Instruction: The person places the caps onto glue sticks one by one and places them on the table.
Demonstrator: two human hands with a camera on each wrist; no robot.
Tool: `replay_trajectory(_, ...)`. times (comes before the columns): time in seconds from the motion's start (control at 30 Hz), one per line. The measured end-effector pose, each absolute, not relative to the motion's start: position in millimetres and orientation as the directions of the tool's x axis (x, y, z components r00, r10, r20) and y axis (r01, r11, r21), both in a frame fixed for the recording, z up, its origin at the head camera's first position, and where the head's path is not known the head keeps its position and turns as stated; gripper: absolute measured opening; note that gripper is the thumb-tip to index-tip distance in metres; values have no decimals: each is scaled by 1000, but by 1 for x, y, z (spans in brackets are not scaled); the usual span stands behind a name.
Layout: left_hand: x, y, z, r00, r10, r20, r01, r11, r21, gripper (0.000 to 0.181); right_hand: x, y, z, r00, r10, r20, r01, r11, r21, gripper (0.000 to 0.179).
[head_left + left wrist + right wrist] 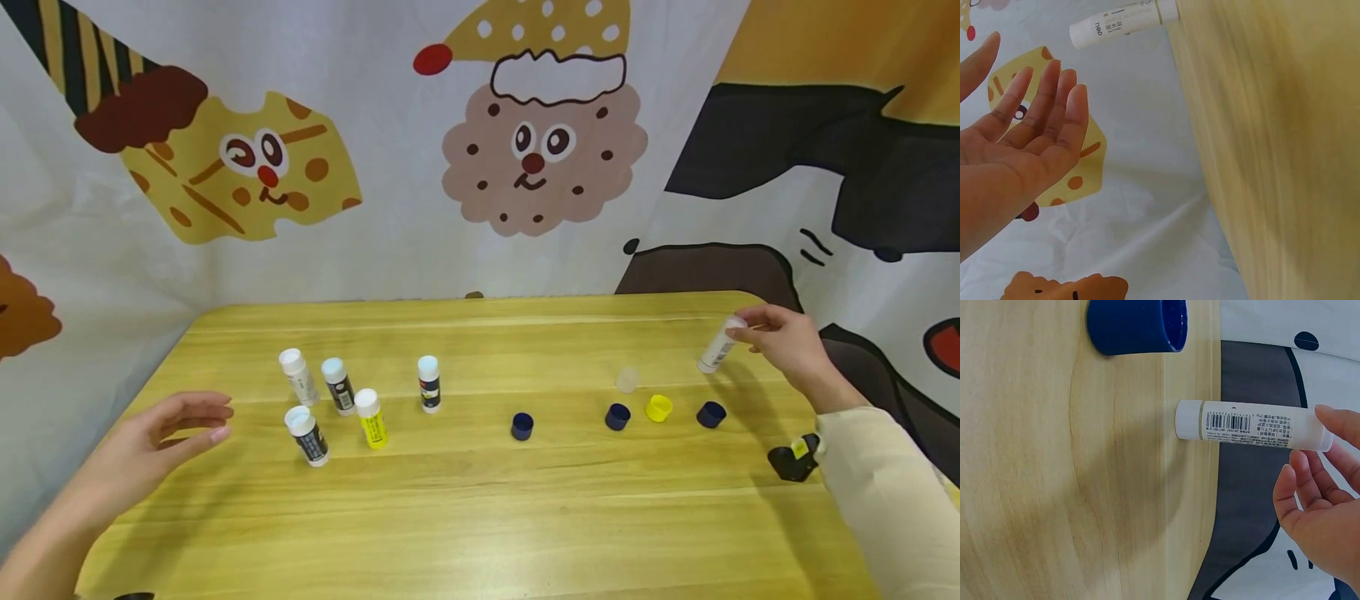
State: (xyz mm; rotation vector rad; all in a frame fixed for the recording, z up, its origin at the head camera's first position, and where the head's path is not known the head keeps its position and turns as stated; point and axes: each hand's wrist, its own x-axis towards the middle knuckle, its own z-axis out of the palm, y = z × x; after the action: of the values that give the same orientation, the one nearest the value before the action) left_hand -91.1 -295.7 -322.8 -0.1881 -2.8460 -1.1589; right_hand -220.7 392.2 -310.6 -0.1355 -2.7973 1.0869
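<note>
My right hand (783, 346) pinches the top end of a white glue stick (722, 344) between thumb and fingers, near the table's back right corner. In the right wrist view a barcode and small print show on the tube, its lower end close over the wood. On the left, my left hand (161, 437) hovers with relaxed fingers and holds nothing. Right of it stand several uncapped glue sticks: a white one (298, 377), a dark one (339, 387), another dark one (307, 437), a yellow one (372, 419) and a navy one (430, 384).
Loose caps lie on the right half of the wooden table (465, 517): navy caps (522, 427), a yellow cap (659, 408) and a translucent cap (627, 381). A wrist camera (795, 458) shows at my right sleeve. A printed curtain (405, 250) hangs behind the table.
</note>
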Motion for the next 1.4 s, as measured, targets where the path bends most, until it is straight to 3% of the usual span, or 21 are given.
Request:
replay_trajectory(0.43, -93, -282, -326, -985, 166, 55, 154, 677, 720, 38, -218, 398, -314, -990, 106, 88, 19, 736, -677, 54)
replay_trajectory(0.87, -97, -271, -329, -976, 204, 81, 200, 668, 717, 38, -206, 402, -311, -991, 62, 122, -35, 746, -665, 60)
replay_trajectory(1.17, -99, -265, -328, -973, 223, 65, 200, 660, 724, 38, -210, 419, -329, -984, 131, 124, 11, 730, -683, 52)
replay_trajectory(1.4, -100, -261, -327, -972, 232, 46, 190, 650, 736, 39, -194, 400, -317, -993, 51, 106, -28, 776, -631, 46)
